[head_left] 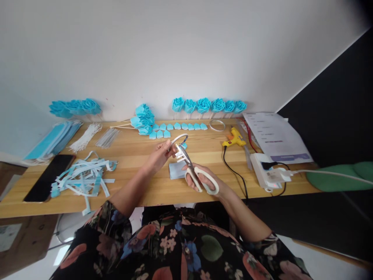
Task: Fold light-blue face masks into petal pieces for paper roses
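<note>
My right hand grips white-handled scissors, with the blades pointing up and left. My left hand pinches a thin white strip that curves over the blade tips. Short white cut pieces stick out beside the blades. A light blue folded piece lies on the wooden table just under both hands.
Blue fabric roses line the wall, with small blue petals in front. A yellow glue gun, power strip, papers, blue scraps, a phone and masks lie around.
</note>
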`<state>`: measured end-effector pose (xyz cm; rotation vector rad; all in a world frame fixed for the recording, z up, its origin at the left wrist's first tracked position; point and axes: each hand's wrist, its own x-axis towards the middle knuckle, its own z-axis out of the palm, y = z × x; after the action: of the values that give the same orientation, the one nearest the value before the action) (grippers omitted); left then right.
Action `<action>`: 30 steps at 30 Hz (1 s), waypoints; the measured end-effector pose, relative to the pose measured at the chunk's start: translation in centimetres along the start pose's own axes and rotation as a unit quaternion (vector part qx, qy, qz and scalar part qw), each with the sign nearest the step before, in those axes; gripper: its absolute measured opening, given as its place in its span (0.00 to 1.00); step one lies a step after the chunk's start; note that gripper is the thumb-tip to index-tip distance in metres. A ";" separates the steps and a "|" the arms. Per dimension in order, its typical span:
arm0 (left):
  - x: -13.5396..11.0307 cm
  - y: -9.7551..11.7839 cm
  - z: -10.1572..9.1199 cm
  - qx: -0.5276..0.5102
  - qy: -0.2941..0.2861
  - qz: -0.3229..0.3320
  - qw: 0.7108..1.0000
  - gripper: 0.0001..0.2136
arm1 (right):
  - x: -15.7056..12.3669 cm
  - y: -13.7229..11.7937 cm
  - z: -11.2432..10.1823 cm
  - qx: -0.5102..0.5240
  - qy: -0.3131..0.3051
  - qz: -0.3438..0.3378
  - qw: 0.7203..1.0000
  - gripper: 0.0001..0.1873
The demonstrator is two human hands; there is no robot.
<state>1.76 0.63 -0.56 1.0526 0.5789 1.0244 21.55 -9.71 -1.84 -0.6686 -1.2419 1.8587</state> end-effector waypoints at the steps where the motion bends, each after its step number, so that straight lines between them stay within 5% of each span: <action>1: 0.0 0.0 0.0 0.001 -0.003 -0.003 1.000 0.26 | 0.1 0.0 0.0 0.000 -0.006 -0.003 1.000 0.35; 30: -0.3 -0.5 0.1 -0.025 -0.061 -0.017 0.998 0.23 | 1.2 -0.4 0.7 0.052 0.000 -0.045 0.998 0.26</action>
<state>1.91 0.21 -0.96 1.0503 0.4692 0.9342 20.46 -9.03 -1.22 -0.5480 -1.1482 1.8345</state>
